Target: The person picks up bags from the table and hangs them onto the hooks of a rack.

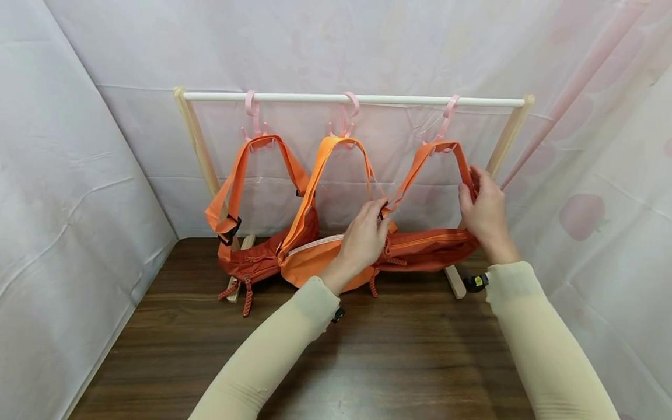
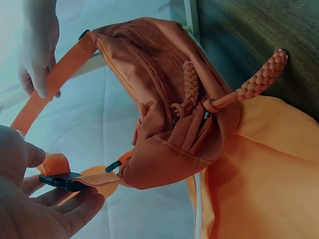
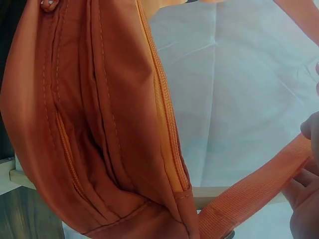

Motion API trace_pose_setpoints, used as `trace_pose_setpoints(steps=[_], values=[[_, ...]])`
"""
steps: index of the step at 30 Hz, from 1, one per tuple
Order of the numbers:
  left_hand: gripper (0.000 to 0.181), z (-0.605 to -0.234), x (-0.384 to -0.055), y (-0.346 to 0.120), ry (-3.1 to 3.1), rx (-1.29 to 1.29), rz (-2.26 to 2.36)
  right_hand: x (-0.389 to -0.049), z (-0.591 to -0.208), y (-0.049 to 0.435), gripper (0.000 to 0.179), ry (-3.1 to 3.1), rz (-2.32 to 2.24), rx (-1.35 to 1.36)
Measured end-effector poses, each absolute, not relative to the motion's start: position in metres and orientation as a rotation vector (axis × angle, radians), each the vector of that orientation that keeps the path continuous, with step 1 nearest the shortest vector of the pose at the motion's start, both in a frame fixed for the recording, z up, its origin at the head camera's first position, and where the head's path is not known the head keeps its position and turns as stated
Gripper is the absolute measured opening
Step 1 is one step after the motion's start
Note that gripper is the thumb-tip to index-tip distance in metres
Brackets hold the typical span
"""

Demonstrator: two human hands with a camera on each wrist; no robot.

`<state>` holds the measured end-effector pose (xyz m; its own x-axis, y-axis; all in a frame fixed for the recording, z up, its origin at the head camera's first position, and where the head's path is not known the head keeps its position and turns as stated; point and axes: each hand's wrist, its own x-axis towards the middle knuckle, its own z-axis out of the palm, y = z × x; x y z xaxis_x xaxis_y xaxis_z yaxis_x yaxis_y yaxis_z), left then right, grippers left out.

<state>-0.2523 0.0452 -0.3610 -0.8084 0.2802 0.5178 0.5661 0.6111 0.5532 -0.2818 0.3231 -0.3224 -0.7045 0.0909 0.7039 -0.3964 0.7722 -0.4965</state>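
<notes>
On the right, a dark orange waist bag (image 1: 430, 249) hangs by its strap (image 1: 415, 169) from a pink hook (image 1: 446, 125), its body low over the table. My left hand (image 1: 364, 233) grips the strap at its black buckle (image 2: 65, 182), thumb on one side and fingers on the other. With my right hand (image 1: 485, 210) I pinch the same strap higher up its right side, also seen in the right wrist view as an orange band (image 3: 259, 179). A lighter orange bag (image 1: 310, 262) hangs in the middle, partly hidden behind my left hand and forearm.
A third, dark orange bag (image 1: 252, 256) with braided zipper pulls hangs at the left. The rack has a white rail (image 1: 304, 98) and wooden legs (image 1: 196, 140). It stands at the back of a dark wooden table (image 1: 399, 361), with pale curtains (image 1: 79, 157) around it.
</notes>
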Motion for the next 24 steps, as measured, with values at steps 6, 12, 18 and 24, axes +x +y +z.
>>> trace_pose_setpoints(steps=[6, 12, 18, 24], values=[[0.056, -0.364, -0.249, 0.038, -2.459, -0.662, -1.075, -0.274, -0.323, 0.321, 0.050, -2.125, 0.827, 0.263], [0.056, -0.366, -0.243, 0.030, -2.445, -0.676, -1.081, -0.262, -0.323, 0.315, 0.054, -2.051, 0.793, 0.316], [0.057, -0.367, -0.236, 0.022, -2.433, -0.700, -1.051, -0.246, -0.323, 0.305, 0.055, -2.000, 0.737, 0.402], [0.060, -0.367, -0.226, 0.014, -2.446, -0.733, -1.018, -0.232, -0.333, 0.294, 0.055, -1.962, 0.693, 0.492]])
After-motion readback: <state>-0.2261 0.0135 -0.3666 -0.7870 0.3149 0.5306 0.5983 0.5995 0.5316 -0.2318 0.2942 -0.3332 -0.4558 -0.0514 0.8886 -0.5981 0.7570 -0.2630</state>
